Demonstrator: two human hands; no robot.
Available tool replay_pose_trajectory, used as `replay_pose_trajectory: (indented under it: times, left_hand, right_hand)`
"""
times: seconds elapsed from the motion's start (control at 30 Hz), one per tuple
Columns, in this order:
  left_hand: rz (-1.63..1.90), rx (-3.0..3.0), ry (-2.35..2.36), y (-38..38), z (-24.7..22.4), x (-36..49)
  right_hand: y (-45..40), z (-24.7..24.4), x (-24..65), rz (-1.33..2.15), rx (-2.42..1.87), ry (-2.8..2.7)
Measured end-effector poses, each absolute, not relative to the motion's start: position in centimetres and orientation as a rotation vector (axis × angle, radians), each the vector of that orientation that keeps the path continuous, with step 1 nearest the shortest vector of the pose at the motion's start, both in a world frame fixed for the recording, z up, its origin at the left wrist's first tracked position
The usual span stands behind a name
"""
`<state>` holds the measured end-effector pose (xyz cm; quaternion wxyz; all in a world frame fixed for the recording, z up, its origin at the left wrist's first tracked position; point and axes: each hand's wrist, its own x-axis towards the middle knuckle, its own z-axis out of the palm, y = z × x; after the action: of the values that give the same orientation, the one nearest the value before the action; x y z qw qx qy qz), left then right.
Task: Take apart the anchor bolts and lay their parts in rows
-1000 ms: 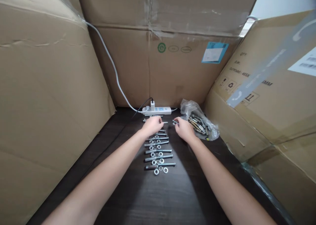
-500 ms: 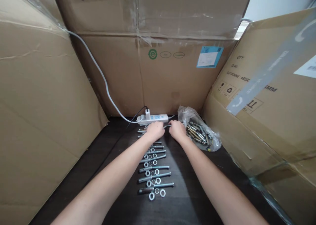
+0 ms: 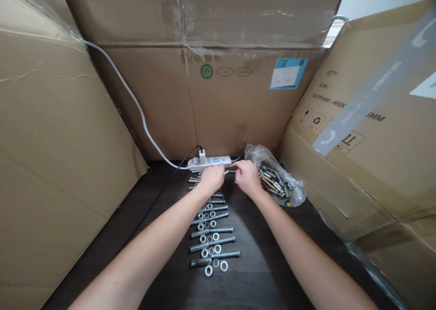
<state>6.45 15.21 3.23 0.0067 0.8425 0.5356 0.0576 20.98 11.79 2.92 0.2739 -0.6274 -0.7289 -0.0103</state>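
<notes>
At the far end of the row, my left hand (image 3: 212,178) is closed around one end of an expansion bolt (image 3: 230,171). The fingers of my right hand (image 3: 248,179) are bent and closed at the bolt's other end; the fingertips are partly hidden. Below my hands, expansion bolts (image 3: 213,245) lie crosswise in a column, with nuts (image 3: 209,270) and washers (image 3: 224,266) set between them. My left hand and forearm cover part of the column. Beside my right hand lies a clear plastic bag (image 3: 299,195) of more expansion bolts (image 3: 272,183).
A white power strip (image 3: 223,161) with a plugged-in charger (image 3: 202,156) sits just beyond my hands. Its white cable (image 3: 143,115) and a black cable (image 3: 153,204) run leftward. Cardboard boxes (image 3: 146,96) wall in the dark tabletop (image 3: 259,273) on the left, back and right.
My right hand has shifted slightly right and its fingers have rearranged at the bolt's end. More of the bolt shows between the hands. The camera view has moved a little.
</notes>
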Motion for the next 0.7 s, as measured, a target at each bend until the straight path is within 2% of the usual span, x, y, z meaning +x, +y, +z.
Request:
replay_pose_trajectory:
  times: [0.17,0.3,0.47,0.7]
  left_hand:
    - [0.140,2.707,1.534,15.1,3.4,7.4]
    - [0.046,2.753,1.326,15.2,3.1,9.1]
    - [-0.016,2.744,1.197,16.0,3.0,10.4]
    - [0.230,2.675,1.141,17.5,3.3,9.7]
  right_hand:
    - [5.1,2.8,23.0,0.136,-1.233,-1.881]
    - [0.5,0.7,24.5,0.279,-1.266,-1.823]
    - [-0.1,-0.3,25.3,0.253,-1.322,-1.922]
    - [0.8,-0.1,25.6,0.220,-1.316,-1.944]
